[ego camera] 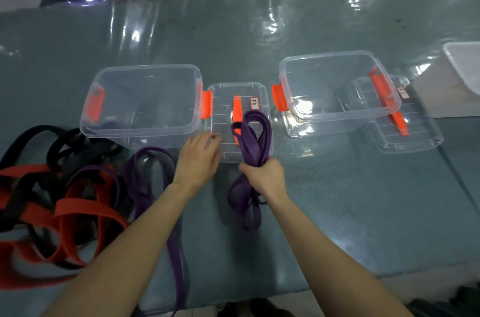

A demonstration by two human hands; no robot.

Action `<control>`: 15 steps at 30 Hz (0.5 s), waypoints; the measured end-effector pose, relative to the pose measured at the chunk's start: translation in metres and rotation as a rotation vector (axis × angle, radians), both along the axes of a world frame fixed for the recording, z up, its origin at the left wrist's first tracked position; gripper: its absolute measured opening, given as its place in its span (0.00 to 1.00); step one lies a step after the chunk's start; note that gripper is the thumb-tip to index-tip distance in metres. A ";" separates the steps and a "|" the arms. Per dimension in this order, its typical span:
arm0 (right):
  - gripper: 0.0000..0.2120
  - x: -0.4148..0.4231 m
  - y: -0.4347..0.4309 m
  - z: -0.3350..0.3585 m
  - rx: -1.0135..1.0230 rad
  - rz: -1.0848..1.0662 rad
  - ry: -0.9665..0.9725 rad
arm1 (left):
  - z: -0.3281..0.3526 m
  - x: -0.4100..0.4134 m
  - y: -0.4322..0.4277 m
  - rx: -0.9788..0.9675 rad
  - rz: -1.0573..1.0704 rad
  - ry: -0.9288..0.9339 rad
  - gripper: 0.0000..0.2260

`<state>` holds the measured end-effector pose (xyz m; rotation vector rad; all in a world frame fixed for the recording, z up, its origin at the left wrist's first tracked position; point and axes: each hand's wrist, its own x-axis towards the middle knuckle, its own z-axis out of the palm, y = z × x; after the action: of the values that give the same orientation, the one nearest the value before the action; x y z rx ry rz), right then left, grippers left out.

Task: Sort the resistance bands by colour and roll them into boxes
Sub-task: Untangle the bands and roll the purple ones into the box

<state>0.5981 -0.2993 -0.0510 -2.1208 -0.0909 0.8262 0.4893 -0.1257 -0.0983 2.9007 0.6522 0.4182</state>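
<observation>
On the flat clear plastic lid with an orange handle point(220, 109), which lies between the two boxes, I see a small white label point(254, 103) with dark handwriting too small to read. A second label point(402, 92) sits on the other clear lid point(415, 140) to the right, and it is just as illegible.

The right hand point(265, 176) is clenched around the middle of a bundle of folded purple resistance band point(253, 135). The bundle's upper loops fan out over the labelled lid, and its lower loops hang below the fist onto the blue-grey table cover point(337, 199). The left hand point(198, 160) grasps nothing. Its fingers are stretched out and blurred at the near-left corner of that lid.

The left clear plastic box with orange latches point(141, 68) stands open just left of the lid. The right clear box point(327, 55) overlaps its own lid, and I cannot tell whether it rests on it.

A loose purple band point(145, 179) trails from beside the left box to the near table edge. A tangle of red and black bands point(52, 199) lies at the near left. Bare cover stretches right of the gripping hand, as far as the near edge.
</observation>
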 end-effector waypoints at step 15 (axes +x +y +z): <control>0.54 -0.040 0.044 -0.058 -0.359 0.402 -0.682 | 0.046 -0.038 0.084 0.078 0.163 -0.042 0.06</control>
<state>0.5584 -0.2558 -0.1088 -2.6957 -0.7971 0.3065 0.4514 -0.0417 -0.0525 2.9131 0.8885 0.5344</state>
